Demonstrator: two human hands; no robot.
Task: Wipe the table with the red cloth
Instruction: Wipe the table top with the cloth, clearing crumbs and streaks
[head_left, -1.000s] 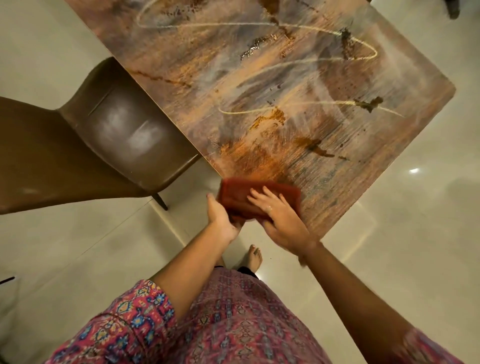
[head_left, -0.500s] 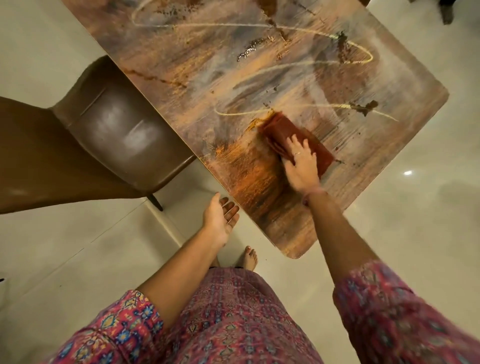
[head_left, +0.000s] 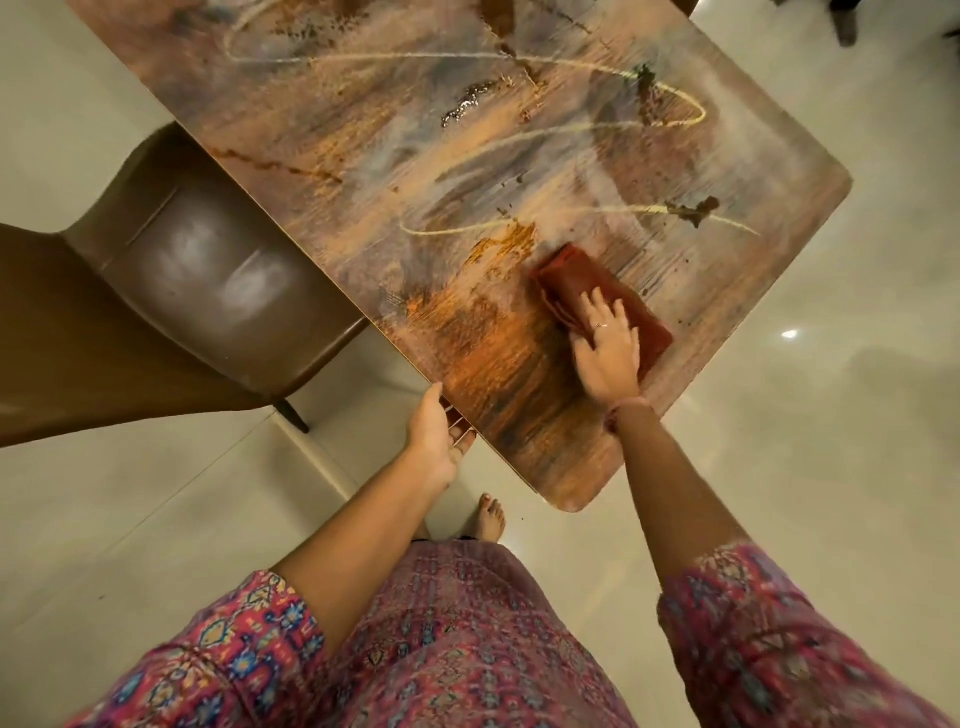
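Observation:
The folded red cloth (head_left: 576, 283) lies on the patterned brown table (head_left: 467, 171), near its front right part. My right hand (head_left: 605, 351) presses flat on the cloth with straight fingers and covers its near half. My left hand (head_left: 439, 439) is at the table's near edge, thumb up along the rim and fingers cupped just under it.
A brown leather chair (head_left: 171, 291) stands pushed against the table's left edge. Dark stains and crumbs (head_left: 693, 210) mark the tabletop further back. Pale tiled floor (head_left: 831, 415) surrounds the table. My bare foot (head_left: 488, 517) stands below the table's near corner.
The cloth went from the table's near edge out onto the top under my right hand, then slid back a little. My left hand let go of it and moved up to the table's edge.

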